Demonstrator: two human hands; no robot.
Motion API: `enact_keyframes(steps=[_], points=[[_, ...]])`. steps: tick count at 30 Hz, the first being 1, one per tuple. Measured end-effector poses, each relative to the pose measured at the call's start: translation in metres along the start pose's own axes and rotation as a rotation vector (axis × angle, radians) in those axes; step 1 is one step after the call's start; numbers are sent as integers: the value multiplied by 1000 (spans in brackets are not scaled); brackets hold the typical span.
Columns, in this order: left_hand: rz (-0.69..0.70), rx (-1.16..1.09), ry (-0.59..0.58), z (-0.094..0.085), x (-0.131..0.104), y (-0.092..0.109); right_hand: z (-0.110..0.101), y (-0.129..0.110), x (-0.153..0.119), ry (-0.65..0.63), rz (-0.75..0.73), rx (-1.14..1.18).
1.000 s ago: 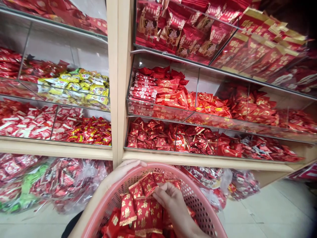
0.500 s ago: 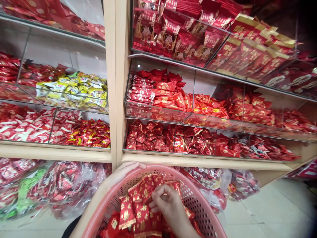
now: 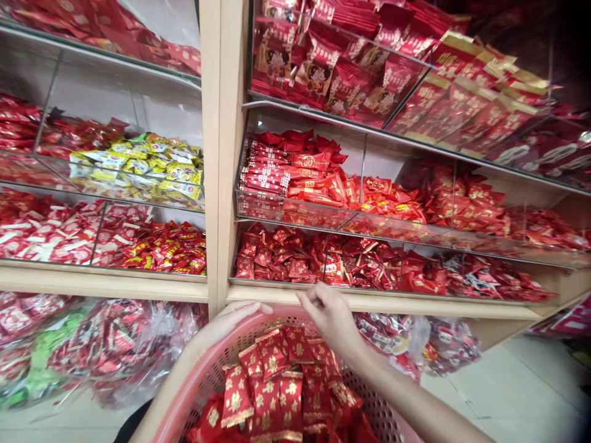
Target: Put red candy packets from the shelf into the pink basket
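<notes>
A pink perforated plastic basket (image 3: 184,384) sits low in front of me, heaped with red candy packets (image 3: 279,394) printed in gold. My left hand (image 3: 240,317) lies over its far left rim, holding it, with the forearm along the side. Above the far right rim, just short of the shelf's front edge, is my right hand (image 3: 327,311). Its fingers are curled in; whether anything is inside them is hidden. Nearest to it is the bottom shelf bin of small red-and-gold packets (image 3: 277,255), with a bin of mixed red candies (image 3: 364,261) beside it.
Clear-fronted shelves carry red wrapped sweets (image 3: 318,172), larger red bags (image 3: 318,64) and yellow packets (image 3: 143,163). A wooden upright (image 3: 219,154) divides them. Plastic bags of candy (image 3: 115,344) lie beneath on the left, more bags (image 3: 443,347) on the right. Pale floor tiles (image 3: 521,381) show at lower right.
My right hand has lifted out from the packets in the basket and moved forward to the shelf edge. My left hand remains on the rim.
</notes>
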State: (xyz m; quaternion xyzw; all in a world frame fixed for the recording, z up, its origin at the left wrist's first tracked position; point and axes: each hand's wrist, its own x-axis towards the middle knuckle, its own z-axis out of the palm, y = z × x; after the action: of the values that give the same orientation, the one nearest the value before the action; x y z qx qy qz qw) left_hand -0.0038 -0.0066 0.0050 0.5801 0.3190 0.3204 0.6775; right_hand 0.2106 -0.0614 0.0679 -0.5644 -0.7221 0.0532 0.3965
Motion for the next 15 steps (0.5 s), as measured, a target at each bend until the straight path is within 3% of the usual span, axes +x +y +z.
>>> enact_keyframes(steps=[3,8,15], points=[[-11,24,-12,-1,2,3,-4,-3,47,-17,-194,-271],[-21,-32,-46,0,0,8,15,-17,89,-140,-222,-779],[-26,1,-39,-2,5,2,40,-17,108,-206,-168,-875]])
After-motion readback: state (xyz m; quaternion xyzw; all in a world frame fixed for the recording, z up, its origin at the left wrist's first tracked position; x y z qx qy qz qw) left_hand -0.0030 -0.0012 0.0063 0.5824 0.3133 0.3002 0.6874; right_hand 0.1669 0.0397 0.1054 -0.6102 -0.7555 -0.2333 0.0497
